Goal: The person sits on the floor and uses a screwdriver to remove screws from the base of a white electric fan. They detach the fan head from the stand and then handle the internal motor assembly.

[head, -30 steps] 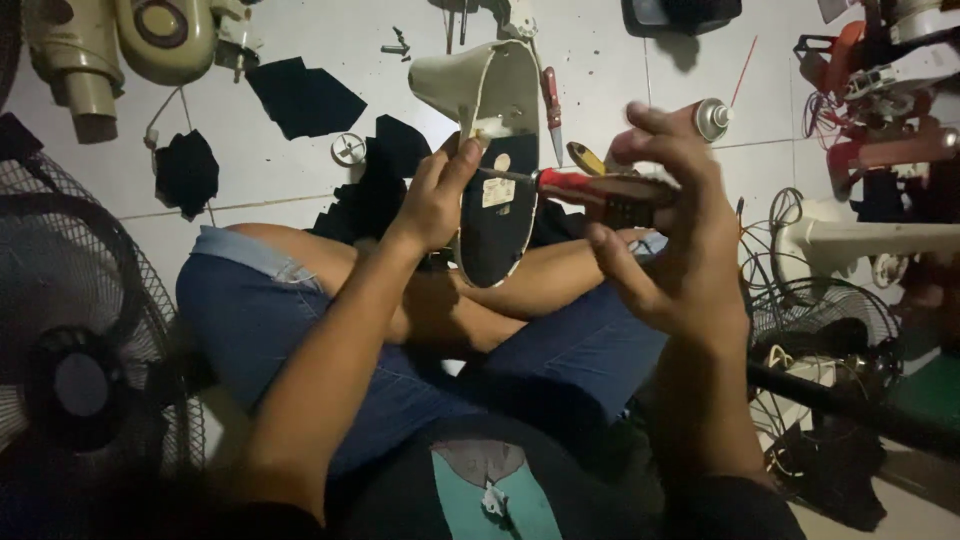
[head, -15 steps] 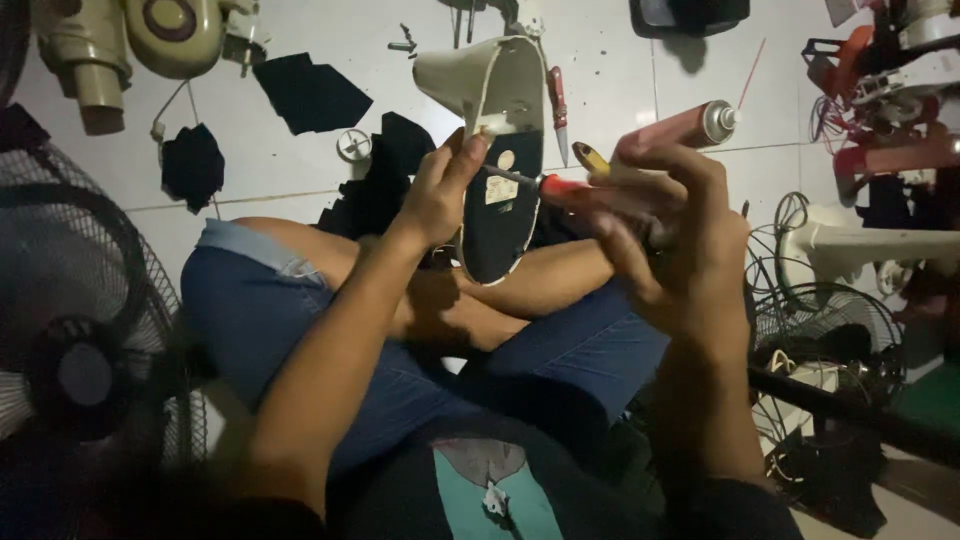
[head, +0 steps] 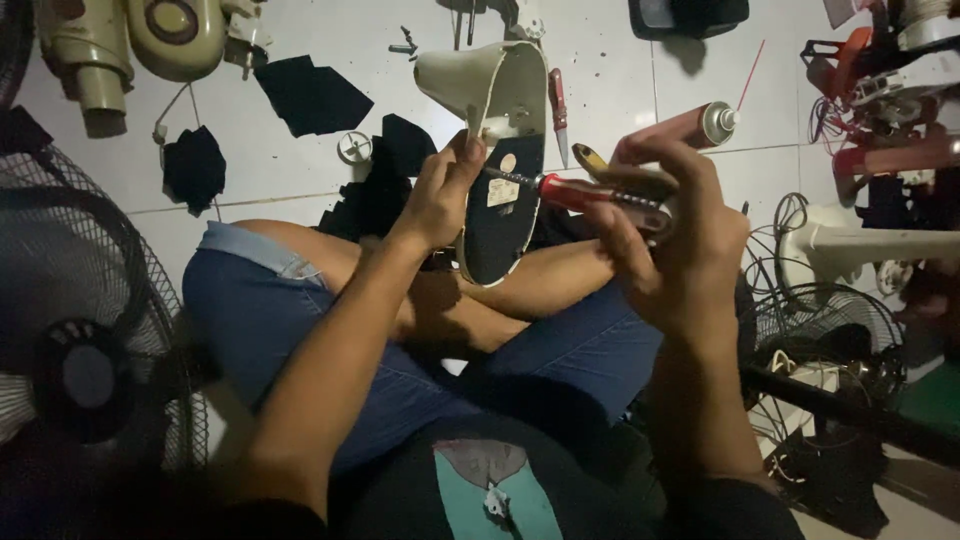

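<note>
While I sit cross-legged on the tiled floor [head: 620, 90], I've got the cream fan base [head: 500, 150] stood up on edge against my knee so its dark underside faces me. That's why it's tilted like this: the flat bottom is where the work is, and propping it on my leg frees both hands.

My left hand [head: 440, 195] is closed around the rim of the base, fingers curled over the edge near the top, pinning it so it can't rock. My right hand [head: 680, 240] is wrapped tight round the red-handled screwdriver [head: 590, 195], holding it level, shaft pointing left with the tip right at the base beside my left fingers. Whether the tip sits in a screw head I can't tell; my fingers cover that spot.

Around me things lie within arm's reach: a spray can [head: 690, 125] with a thin red straw just beyond my right hand, a small knife [head: 558, 110] beside the base, black rags [head: 310, 95] on the tiles, a fan grille [head: 80, 340] at my left and another fan stand [head: 850, 245] at my right.
</note>
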